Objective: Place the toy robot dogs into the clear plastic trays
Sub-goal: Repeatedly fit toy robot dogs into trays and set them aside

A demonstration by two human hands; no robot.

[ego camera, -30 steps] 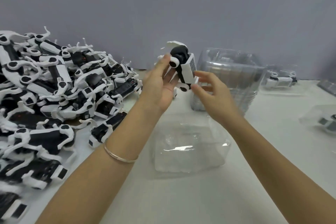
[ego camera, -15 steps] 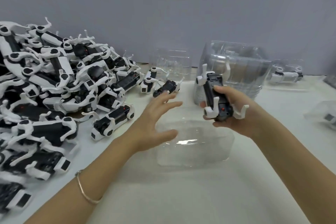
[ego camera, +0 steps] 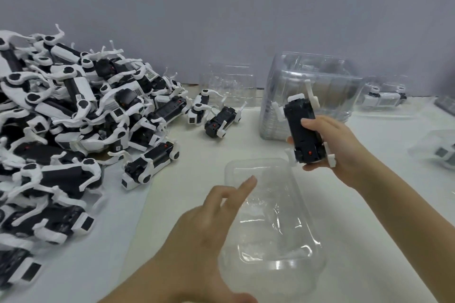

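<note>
My right hand [ego camera: 337, 145] grips a black-and-white toy robot dog [ego camera: 303, 128], belly up with its white legs sticking out, held above the far right corner of an empty clear plastic tray [ego camera: 283, 261]. That tray lies on the white table just in front of me. My left hand [ego camera: 209, 224] hovers at the tray's left side, fingers spread, one finger over its rim, holding nothing. A big heap of toy robot dogs [ego camera: 61, 118] fills the left of the table.
A stack of clear trays [ego camera: 307, 81] stands behind the held dog. Two loose dogs [ego camera: 221, 118] lie beside the heap, with one more clear tray [ego camera: 229, 81] behind them. Trays with dogs inside [ego camera: 384, 98] sit at the far right. A grey wall closes the back.
The right hand took the dog from both hands, turned it belly up and brought it lower and right. The left hand let go and dropped to the tray's left side.
</note>
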